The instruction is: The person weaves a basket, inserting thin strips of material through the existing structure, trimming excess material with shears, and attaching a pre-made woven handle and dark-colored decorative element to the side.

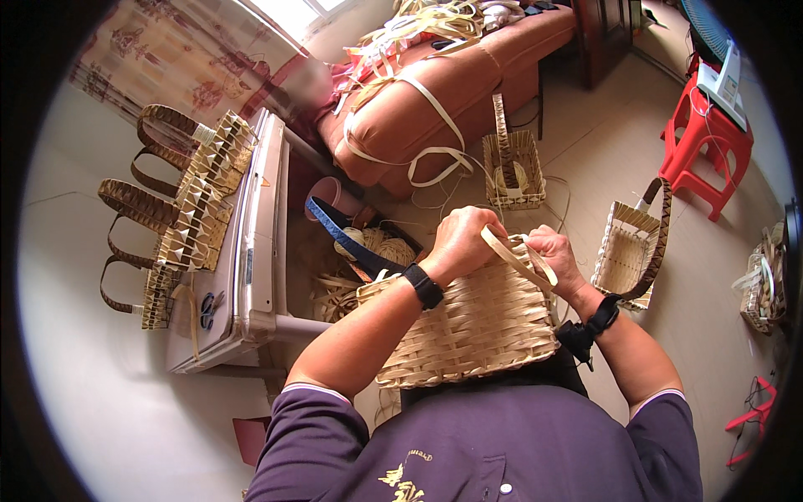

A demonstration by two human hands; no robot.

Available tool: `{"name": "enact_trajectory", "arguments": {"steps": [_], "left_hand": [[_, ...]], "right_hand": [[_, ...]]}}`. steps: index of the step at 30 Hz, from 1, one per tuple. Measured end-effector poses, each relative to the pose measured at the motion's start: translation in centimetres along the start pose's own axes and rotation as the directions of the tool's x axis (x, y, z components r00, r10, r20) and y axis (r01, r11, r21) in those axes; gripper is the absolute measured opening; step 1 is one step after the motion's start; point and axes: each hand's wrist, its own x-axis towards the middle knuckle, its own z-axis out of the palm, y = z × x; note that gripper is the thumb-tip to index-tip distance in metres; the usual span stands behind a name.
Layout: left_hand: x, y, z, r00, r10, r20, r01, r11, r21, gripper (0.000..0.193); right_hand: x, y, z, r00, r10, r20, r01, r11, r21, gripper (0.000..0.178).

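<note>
Woven basket (pixel 473 322), its far edge at the left and right fingers (pixel 542 240)

Your woven basket (pixel 468 326): flat plant-fibre-like strips, matt, ridged & rough. Your loose strip (pixel 508 258): similar mat'l, thin, smoother, w/ slight sheen. Tabletop baskets (pixel 196 197): folded strips, coarse surf., glossy in spots. Handle (pixel 662 255) at your right: braid-like, rough, matt. Stool (pixel 711 151): moulded plastic, smooth, semi-glossy. Padded seat (pixel 393 125): smooth, low sheen; cloth vs. leather-like, you can't tell. Curtain (pixel 180 58): thin printed cloth. Your shirt (pixel 535 439): soft matt cloth. Floor (pixel 577 167): smooth, hard-looking, lt. sheen.
</note>
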Motion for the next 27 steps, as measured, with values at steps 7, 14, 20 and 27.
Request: {"name": "enact_trajectory", "arguments": {"steps": [7, 14, 20, 27], "left_hand": [[0.4, 0.4, 0.1, 0.990, -0.140, 0.003, 0.140, 0.989, 0.055, 0.031], [0.4, 0.7, 0.0, 0.986, -0.158, 0.060, 0.160, 0.987, -0.029, 0.030], [0.1, 0.3, 0.9, 0.994, -0.111, -0.006, 0.110, 0.982, 0.150, 0.033], [1.1, 0.7, -0.5, 0.955, -0.218, 0.201, 0.222, 0.975, 0.000, 0.033]], "right_hand": [[-0.6, 0.6, 1.3, 0.994, 0.073, -0.082, -0.053, 0.974, 0.221, 0.012], [-2.0, 2.6, 2.3, 0.953, 0.159, -0.256, -0.097, 0.966, 0.238, 0.013], [0.2, 0.3, 0.1, 0.981, -0.118, -0.156, 0.114, 0.993, -0.040, 0.021], [3.1, 0.6, -2.6, 0.874, 0.188, 0.447, -0.407, 0.787, 0.464, 0.014]]}}
